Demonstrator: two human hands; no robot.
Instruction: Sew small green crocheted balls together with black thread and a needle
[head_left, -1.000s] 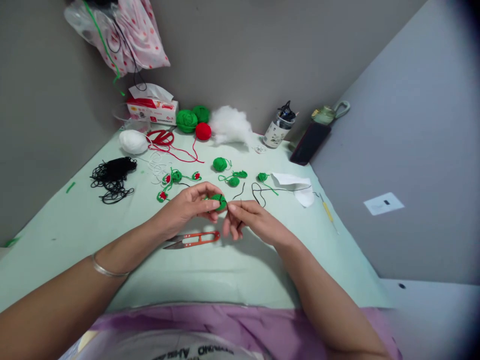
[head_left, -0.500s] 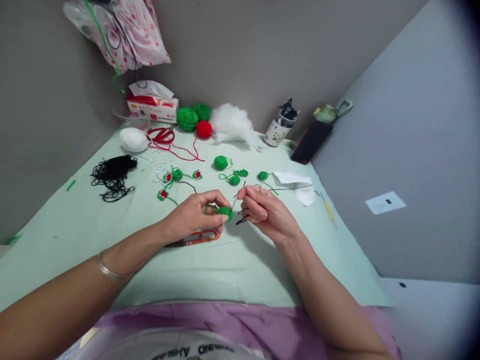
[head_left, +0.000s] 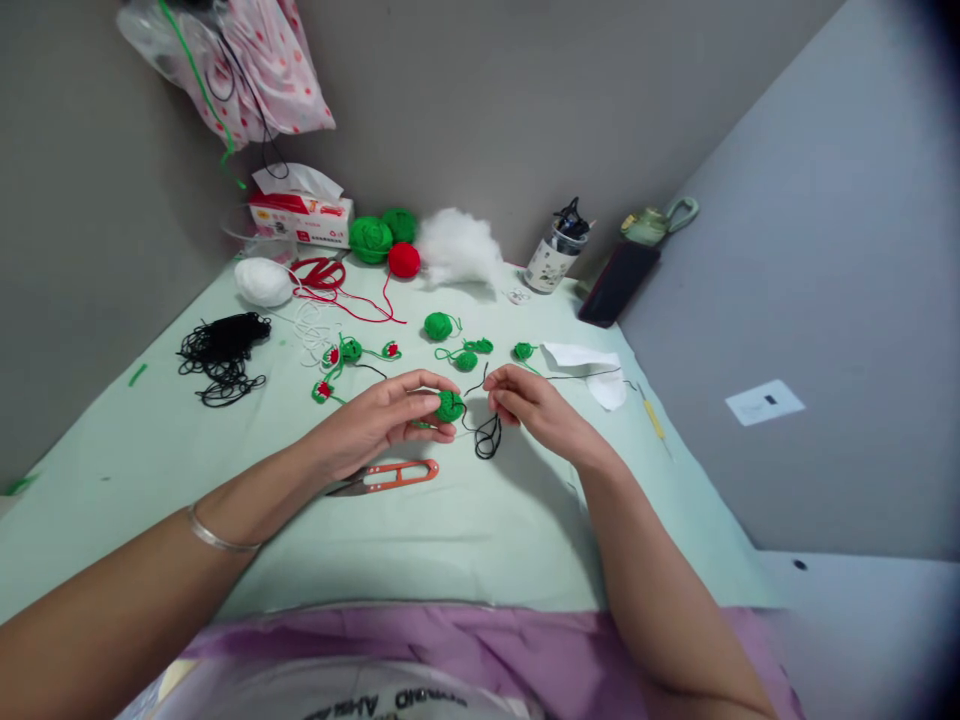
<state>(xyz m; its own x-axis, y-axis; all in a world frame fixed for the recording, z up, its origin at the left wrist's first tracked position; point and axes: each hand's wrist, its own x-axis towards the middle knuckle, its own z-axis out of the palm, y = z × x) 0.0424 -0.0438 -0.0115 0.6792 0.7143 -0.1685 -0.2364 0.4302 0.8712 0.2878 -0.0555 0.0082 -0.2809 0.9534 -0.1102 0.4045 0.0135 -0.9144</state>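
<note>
My left hand (head_left: 390,415) is closed around a small round green crocheted piece (head_left: 450,405), fingers above and below it. Black yarn (head_left: 487,437) comes out of that piece and hangs in loops between my hands. At the right, my right hand (head_left: 529,400) has thumb and fingers pinched together on the black yarn, and a loose end sticks up beside the fingertips. Whether a needle is in the pinch cannot be made out. Orange-handled thread snips (head_left: 394,476) lie on the table just below my left hand.
Behind my hands lie green crocheted parts (head_left: 349,350), small green yarn balls (head_left: 439,326) and white paper (head_left: 592,365). Black yarn (head_left: 225,345) is heaped left. A crochet hook (head_left: 655,420) lies right. Stuffing (head_left: 459,247), a tissue box (head_left: 301,218) and a pen cup (head_left: 555,258) stand along the wall.
My left hand has turned the green piece and lifted slightly off the snips, which now show fully. My right hand has shifted slightly right, and the black loops hang lower between the hands.
</note>
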